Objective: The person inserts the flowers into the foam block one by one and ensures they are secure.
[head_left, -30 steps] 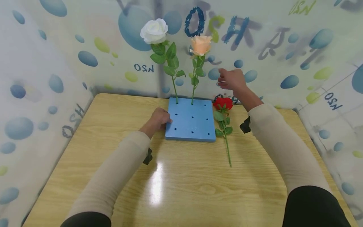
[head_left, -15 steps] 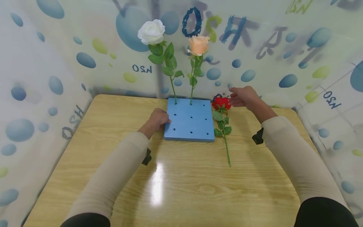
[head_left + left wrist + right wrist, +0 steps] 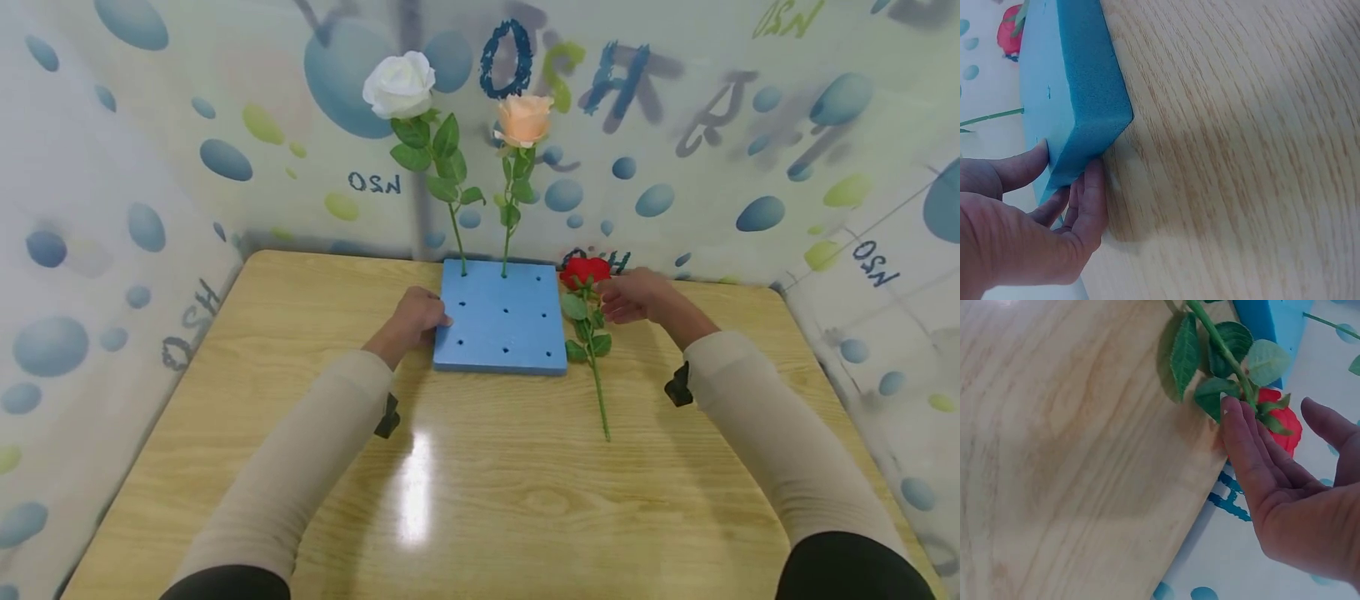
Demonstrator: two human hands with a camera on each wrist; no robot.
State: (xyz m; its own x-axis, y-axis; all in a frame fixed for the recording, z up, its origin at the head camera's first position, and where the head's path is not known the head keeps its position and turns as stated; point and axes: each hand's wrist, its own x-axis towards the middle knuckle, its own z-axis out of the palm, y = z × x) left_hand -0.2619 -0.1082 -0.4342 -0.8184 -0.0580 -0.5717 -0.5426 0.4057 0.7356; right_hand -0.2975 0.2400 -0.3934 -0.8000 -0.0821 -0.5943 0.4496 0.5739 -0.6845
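A blue foam board (image 3: 487, 329) with rows of small holes lies flat near the table's back edge. My left hand (image 3: 418, 315) grips its left side, the thumb on the top face and the fingers against the side, as the left wrist view shows. A white rose (image 3: 401, 85) and a peach rose (image 3: 523, 121) stand upright with their stems in the board's back row. Right of the board a red rose (image 3: 585, 272) lies on the table, its bloom pointing to the back. Beside its upper stem is my right hand (image 3: 1291, 500), thumb spread and fingers extended.
The wooden table (image 3: 510, 467) reaches toward me from the board. Behind it stands a wall covering (image 3: 285, 200) printed with blue and green ovals and letters, which also runs along both sides. Dark wrist cameras sit under both cuffs.
My right hand has come down and to the right from beside the peach rose to the red rose on the table. The left hand stays on the board.
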